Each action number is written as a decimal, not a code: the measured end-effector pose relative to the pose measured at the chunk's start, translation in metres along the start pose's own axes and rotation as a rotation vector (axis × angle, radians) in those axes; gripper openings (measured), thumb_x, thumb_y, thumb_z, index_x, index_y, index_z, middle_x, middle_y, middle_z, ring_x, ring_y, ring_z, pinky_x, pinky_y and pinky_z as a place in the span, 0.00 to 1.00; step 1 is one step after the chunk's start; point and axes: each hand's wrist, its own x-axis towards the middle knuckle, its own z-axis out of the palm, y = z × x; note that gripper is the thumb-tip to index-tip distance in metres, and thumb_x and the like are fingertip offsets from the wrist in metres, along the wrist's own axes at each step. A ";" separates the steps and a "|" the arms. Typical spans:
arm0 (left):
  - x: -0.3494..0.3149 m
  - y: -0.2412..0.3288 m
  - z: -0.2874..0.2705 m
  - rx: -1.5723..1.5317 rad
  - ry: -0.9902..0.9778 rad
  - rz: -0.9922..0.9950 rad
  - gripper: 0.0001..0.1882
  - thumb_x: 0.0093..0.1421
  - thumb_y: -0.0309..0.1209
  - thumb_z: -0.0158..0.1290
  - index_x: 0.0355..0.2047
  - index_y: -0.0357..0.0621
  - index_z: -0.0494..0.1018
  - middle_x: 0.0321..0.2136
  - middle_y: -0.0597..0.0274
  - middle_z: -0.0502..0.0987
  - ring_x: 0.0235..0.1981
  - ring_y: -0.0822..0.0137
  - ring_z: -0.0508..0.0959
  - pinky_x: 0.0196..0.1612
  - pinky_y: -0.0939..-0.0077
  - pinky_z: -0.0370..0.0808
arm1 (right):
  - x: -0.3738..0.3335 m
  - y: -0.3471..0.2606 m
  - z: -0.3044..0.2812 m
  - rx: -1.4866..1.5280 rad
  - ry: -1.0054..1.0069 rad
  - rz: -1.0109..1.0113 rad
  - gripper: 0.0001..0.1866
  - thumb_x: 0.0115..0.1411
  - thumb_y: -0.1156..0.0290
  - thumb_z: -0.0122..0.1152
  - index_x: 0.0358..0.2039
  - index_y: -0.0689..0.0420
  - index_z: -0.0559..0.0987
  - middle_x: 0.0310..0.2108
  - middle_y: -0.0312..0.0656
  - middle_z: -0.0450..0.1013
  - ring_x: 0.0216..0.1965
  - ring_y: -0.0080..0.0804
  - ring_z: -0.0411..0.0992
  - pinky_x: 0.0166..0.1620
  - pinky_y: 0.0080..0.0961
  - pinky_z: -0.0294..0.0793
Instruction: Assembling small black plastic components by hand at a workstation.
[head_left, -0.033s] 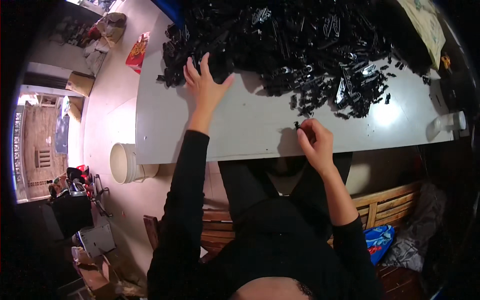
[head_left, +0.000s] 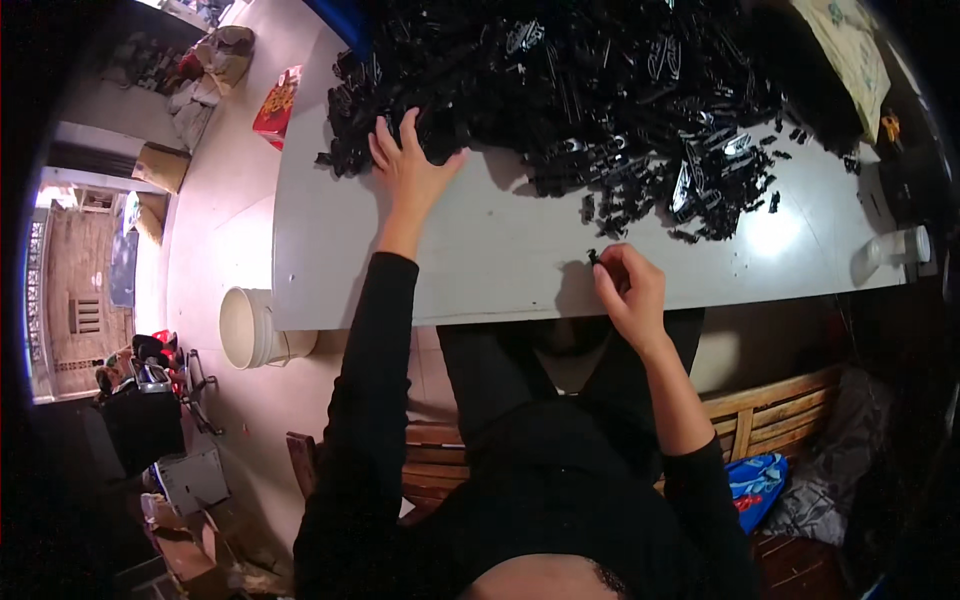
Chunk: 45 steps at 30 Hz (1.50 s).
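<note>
A wide heap of small black plastic parts point(head_left: 640, 110) covers the far half of a pale grey table point(head_left: 480, 250). At the heap's left front edge, my left hand point(head_left: 408, 175) has its fingers spread over dark parts, thumb apart from the fingers. Whether it touches the parts under its fingertips is hard to make out. Near the table's front edge, right of middle, my right hand point(head_left: 632, 290) is closed in a pinch. A tiny black plastic piece point(head_left: 593, 257) sticks out from between its thumb and forefinger, just above the tabletop.
A clear plastic cup point(head_left: 900, 244) lies at the table's right end. A pale cloth or bag point(head_left: 850, 60) sits at the far right. On the floor to the left stands a cream bucket point(head_left: 247, 330), with a red box point(head_left: 277, 108) farther off. Behind me is a wooden bench point(head_left: 780, 408).
</note>
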 end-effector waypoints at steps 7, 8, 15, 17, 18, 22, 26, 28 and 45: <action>-0.012 -0.007 0.010 -0.106 0.118 0.153 0.33 0.38 0.34 0.61 0.47 0.53 0.61 0.42 0.52 0.64 0.48 0.51 0.61 0.52 0.57 0.59 | 0.000 0.000 0.000 -0.014 -0.010 0.031 0.04 0.52 0.77 0.56 0.27 0.61 0.70 0.15 0.30 0.63 0.17 0.11 0.58 0.20 0.11 0.55; -0.018 -0.005 0.006 -0.120 0.129 0.170 0.32 0.38 0.33 0.61 0.47 0.52 0.62 0.41 0.53 0.64 0.47 0.52 0.62 0.51 0.58 0.59 | 0.000 -0.001 -0.001 -0.039 -0.014 0.024 0.03 0.52 0.77 0.56 0.27 0.61 0.70 0.15 0.30 0.63 0.17 0.11 0.58 0.20 0.11 0.56; -0.072 0.020 -0.027 -0.232 -0.068 0.131 0.34 0.42 0.33 0.62 0.49 0.49 0.59 0.46 0.53 0.61 0.51 0.52 0.60 0.53 0.58 0.58 | -0.002 0.001 -0.001 -0.041 -0.007 0.022 0.04 0.52 0.77 0.56 0.27 0.61 0.71 0.15 0.30 0.63 0.17 0.11 0.58 0.21 0.11 0.56; -0.081 0.024 -0.032 -0.275 -0.075 0.146 0.35 0.40 0.33 0.63 0.49 0.49 0.60 0.47 0.52 0.61 0.51 0.51 0.59 0.53 0.58 0.57 | -0.001 0.001 -0.001 -0.020 -0.027 0.023 0.04 0.52 0.77 0.56 0.27 0.61 0.71 0.16 0.29 0.63 0.18 0.11 0.58 0.21 0.11 0.57; -0.085 0.027 -0.035 -0.317 -0.077 0.161 0.35 0.39 0.32 0.63 0.48 0.49 0.60 0.48 0.51 0.60 0.52 0.50 0.58 0.53 0.57 0.57 | -0.002 0.001 -0.001 -0.023 -0.025 0.029 0.04 0.52 0.77 0.56 0.27 0.61 0.71 0.16 0.29 0.63 0.18 0.11 0.58 0.21 0.11 0.57; -0.102 0.038 -0.052 -0.231 0.001 0.157 0.31 0.40 0.33 0.63 0.46 0.51 0.63 0.51 0.52 0.58 0.55 0.49 0.55 0.55 0.52 0.54 | -0.004 0.004 -0.007 0.159 -0.065 0.149 0.04 0.54 0.76 0.54 0.28 0.60 0.70 0.17 0.30 0.65 0.19 0.12 0.61 0.22 0.11 0.58; -0.109 0.040 -0.061 -0.054 -0.062 0.201 0.20 0.43 0.35 0.61 0.38 0.53 0.70 0.53 0.53 0.57 0.57 0.50 0.53 0.55 0.46 0.51 | -0.010 -0.010 -0.011 0.690 -0.155 0.371 0.05 0.55 0.71 0.55 0.28 0.58 0.71 0.18 0.32 0.68 0.17 0.16 0.62 0.21 0.14 0.61; -0.108 0.043 -0.064 0.022 -0.085 0.198 0.19 0.45 0.35 0.59 0.39 0.53 0.70 0.53 0.54 0.57 0.57 0.52 0.53 0.55 0.46 0.51 | -0.013 -0.018 -0.015 0.753 -0.183 0.424 0.05 0.55 0.71 0.56 0.29 0.58 0.71 0.18 0.33 0.68 0.17 0.16 0.63 0.21 0.13 0.61; -0.130 0.100 -0.109 -1.284 -0.461 -0.377 0.14 0.60 0.30 0.48 0.43 0.39 0.60 0.26 0.65 0.71 0.27 0.78 0.69 0.31 0.85 0.66 | -0.032 -0.065 0.003 0.944 -0.280 0.491 0.04 0.53 0.77 0.58 0.29 0.61 0.72 0.22 0.35 0.70 0.19 0.14 0.64 0.22 0.11 0.61</action>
